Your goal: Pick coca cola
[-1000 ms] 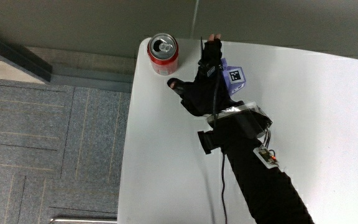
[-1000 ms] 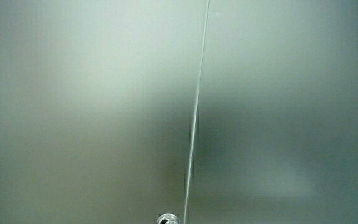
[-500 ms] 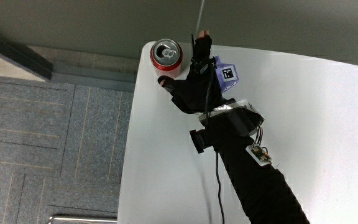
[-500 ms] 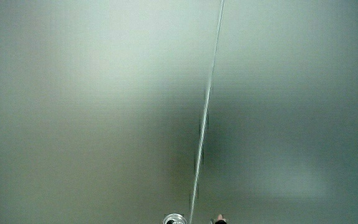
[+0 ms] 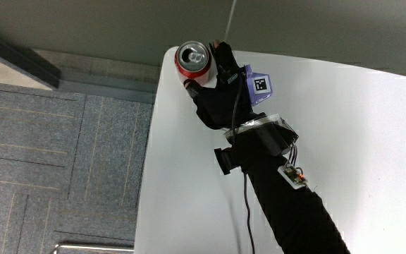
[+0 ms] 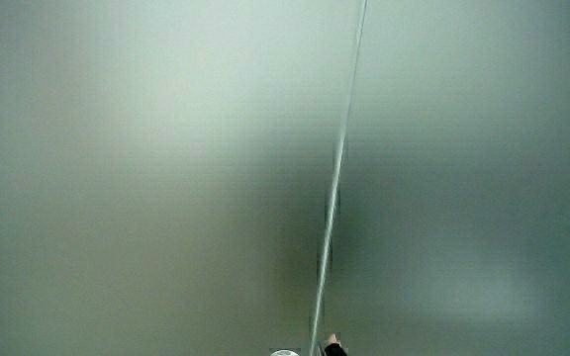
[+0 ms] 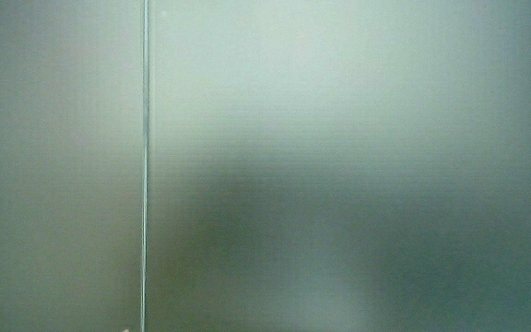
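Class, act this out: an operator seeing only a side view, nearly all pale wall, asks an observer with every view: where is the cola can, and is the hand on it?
Observer: In the main view, the red aluminium cola can is at a corner of the white table.
Operator: And the hand?
Observer: The black-gloved hand is wrapped around the can, thumb and fingers on either side.
Operator: Lifted yet?
Observer: Cannot tell; the can is upright, silver top facing up.
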A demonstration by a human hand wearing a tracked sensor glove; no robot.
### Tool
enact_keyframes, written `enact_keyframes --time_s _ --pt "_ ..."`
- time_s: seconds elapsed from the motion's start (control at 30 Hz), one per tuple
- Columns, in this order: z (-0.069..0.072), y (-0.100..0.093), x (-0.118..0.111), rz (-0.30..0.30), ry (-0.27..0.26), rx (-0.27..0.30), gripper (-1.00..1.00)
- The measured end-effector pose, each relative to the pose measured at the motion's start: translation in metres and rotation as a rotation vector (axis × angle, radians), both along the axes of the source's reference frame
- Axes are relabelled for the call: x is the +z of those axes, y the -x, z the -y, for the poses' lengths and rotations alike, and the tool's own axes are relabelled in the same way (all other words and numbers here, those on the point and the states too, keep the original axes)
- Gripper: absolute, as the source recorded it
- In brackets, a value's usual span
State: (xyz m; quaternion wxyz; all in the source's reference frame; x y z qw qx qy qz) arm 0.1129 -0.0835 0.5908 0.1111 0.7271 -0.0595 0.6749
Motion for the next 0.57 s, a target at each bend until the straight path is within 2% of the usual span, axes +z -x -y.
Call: enact_keyframes --time_s 0.07,0.1,0.2,0.23,0.27,0.3,0.4,0.47,0.53,0.57 --pt "0.000 -0.002 0.005 -0.026 -0.006 0.009 0.77" --pt "-0.001 -0.001 0.000 -0.011 0.016 0.010 0.80" --pt "-0.002 -0.003 0.004 -0.008 0.003 0.021 0.90" --pt "-0.003 -0.003 0.001 0.012 0.010 0.026 0.93" --pt "-0.003 -0.003 0.002 0.018 -0.014 0.028 0.97" --pt "-0.003 -0.004 0.005 0.018 -0.004 0.030 1.00" --pt "-0.007 -0.005 0.000 0.036 0.013 0.035 1.00" --pt "-0.008 -0.007 0.004 0.040 -0.012 0.035 1.00" --pt "-0.011 -0.007 -0.004 0.120 -0.008 0.031 1.00" --pt "-0.012 -0.009 -0.007 0.132 -0.011 0.031 1.00"
